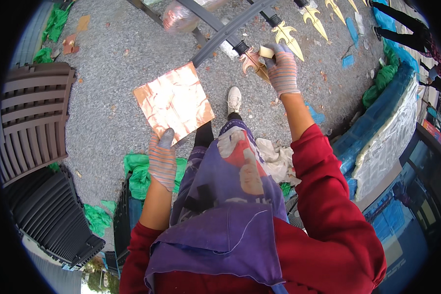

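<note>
My left hand (162, 159), in a striped glove with grey fingertips, pinches the near edge of a square sheet of shiny copper-coloured foil (174, 105). My right hand (282, 71), gloved alike, is closed on a small cream block (266, 52), perhaps a sponge. That block is at a spearhead fence finial (252, 62), which looks coppery pink in part and gold toward its tip. The finial sits at the end of a dark metal bar (220, 36). Whether the block touches the finial I cannot tell. Beside it is a gold finial (286, 39).
More gold finials (314, 22) line up toward the upper right. Brown slatted panels (34, 115) and dark stacked panels (54, 210) stand at left. Green plastic sheeting (139, 176) lies near my legs. A wrapped blue-and-white stack (382, 142) runs along the right. People (411, 32) stand far right.
</note>
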Motion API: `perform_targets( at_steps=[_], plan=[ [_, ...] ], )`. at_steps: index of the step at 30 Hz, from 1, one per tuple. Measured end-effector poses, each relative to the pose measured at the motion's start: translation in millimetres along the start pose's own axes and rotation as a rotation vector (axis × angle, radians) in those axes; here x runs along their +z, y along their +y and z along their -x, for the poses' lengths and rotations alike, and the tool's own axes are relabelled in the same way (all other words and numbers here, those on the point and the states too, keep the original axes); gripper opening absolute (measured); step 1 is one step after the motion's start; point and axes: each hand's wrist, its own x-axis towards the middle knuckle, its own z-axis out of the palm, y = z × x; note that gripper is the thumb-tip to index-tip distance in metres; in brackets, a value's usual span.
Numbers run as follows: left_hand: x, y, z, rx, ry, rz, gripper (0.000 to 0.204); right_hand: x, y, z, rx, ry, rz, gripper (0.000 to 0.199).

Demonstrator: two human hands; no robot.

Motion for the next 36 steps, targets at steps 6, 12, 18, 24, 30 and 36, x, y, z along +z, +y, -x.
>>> perform_targets(
  at_steps=[6,12,18,24,30,36],
  plan=[
    [-2,1,2,0.067,-0.013,-0.264,0.018,-3,14,-9,0.122,0.076,0.1,0.027],
    [4,6,2,-0.032,0.02,-0.112,0.017,12,2,6,0.131,-0.083,0.173,0.031],
    [3,2,-2,0.012,-0.052,0.013,0.032,11,-16,21,0.194,0.092,-0.078,0.031],
    [-20,-7,-7,0.091,-0.064,-0.385,0.022,44,-47,57,0.191,-0.11,0.088,0.03],
    [3,4,0,-0.013,-0.053,0.016,0.023,27,-43,30,0.361,0.017,-0.098,0.032],
    [-10,3,-9,0.051,-0.063,-0.24,0.028,49,-52,89,0.304,-0.207,0.0,0.036]
  ],
)
